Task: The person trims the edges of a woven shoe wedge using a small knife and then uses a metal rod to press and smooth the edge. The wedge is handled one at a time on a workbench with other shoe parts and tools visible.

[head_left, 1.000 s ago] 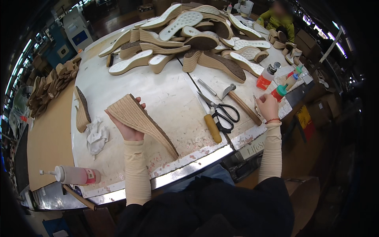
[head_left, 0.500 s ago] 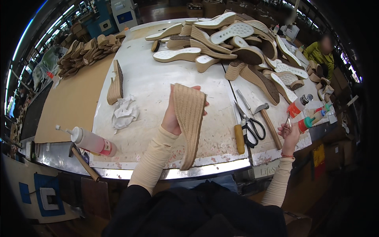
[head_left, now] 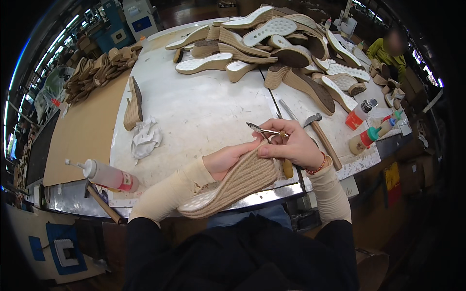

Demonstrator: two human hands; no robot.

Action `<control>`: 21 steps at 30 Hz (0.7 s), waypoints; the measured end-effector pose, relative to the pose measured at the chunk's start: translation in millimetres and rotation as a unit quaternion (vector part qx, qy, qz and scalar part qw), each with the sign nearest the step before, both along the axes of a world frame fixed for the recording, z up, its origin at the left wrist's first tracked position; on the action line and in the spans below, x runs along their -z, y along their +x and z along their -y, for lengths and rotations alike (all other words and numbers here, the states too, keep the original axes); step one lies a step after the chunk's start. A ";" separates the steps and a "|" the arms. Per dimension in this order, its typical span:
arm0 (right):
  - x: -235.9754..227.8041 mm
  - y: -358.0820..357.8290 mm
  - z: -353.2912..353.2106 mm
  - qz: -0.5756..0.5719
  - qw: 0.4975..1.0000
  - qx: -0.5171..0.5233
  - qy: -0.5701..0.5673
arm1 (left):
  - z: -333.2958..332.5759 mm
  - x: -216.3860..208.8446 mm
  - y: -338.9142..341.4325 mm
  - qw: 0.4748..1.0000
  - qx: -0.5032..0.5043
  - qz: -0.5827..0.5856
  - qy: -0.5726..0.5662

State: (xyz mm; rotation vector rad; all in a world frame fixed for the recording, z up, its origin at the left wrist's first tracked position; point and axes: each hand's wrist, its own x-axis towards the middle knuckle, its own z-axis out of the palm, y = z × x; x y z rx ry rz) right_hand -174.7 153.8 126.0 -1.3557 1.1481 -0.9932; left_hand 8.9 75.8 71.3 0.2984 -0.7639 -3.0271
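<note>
A woven rope-covered wedge sole (head_left: 233, 186) lies across my front, its heel end up to the right and its white inner face towards my left forearm. My left hand (head_left: 227, 159) is closed round its upper edge near the heel. At the heel's top corner, my right hand (head_left: 296, 145) pinches the edge with thumb and finger. The same hand grips small metal snips (head_left: 268, 130), their tips pointing left above the sole. Part of the snips is hidden by the fingers. A yellow-handled tool (head_left: 288, 169) lies partly behind the sole.
Wedge soles (head_left: 269, 36) are heaped at the back; a single sole (head_left: 132, 104) stands left beside crumpled paper (head_left: 145, 138). A hammer (head_left: 325, 140) and squeeze bottles (head_left: 364, 139) lie right, another bottle (head_left: 109, 175) left. A person in yellow-green (head_left: 388, 56) sits far right.
My right hand has come from the table's right side to the sole, bringing the snips. The sole has turned from upright to lying slantwise, with both hands now at its heel end.
</note>
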 end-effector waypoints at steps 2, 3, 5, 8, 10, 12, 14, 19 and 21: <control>5.8 2.8 -3.2 0.043 0.998 -0.002 0.052 | -1.6 2.7 5.4 1.000 0.014 0.024 -0.003; 9.7 4.0 -5.8 0.065 0.995 -0.002 0.078 | -3.5 3.7 7.9 0.999 0.016 0.044 -0.020; 17.6 4.9 -9.8 0.112 0.991 -0.004 0.078 | -5.9 3.8 12.5 0.999 0.028 0.044 -0.012; 30.7 9.0 -13.8 0.187 0.981 0.028 0.039 | -3.1 -0.3 22.9 0.999 0.035 0.024 0.029; 36.6 9.6 -16.1 0.233 0.969 0.079 0.010 | 5.6 -2.7 28.2 0.999 0.023 0.031 0.021; 40.6 12.0 -19.2 0.304 0.942 0.140 -0.010 | 26.7 -4.8 29.9 0.993 -0.011 -0.006 -0.114; 41.2 11.3 -18.6 0.372 0.918 0.129 -0.035 | 39.0 -2.4 30.0 0.960 -0.083 0.008 -0.266; 53.5 37.9 -5.5 0.404 0.876 0.261 -0.046 | 23.3 18.4 6.6 0.846 -0.337 -0.221 -0.348; 63.1 50.7 1.7 0.354 0.890 0.284 -0.041 | 20.5 21.1 -1.1 0.850 -0.436 -0.194 -0.223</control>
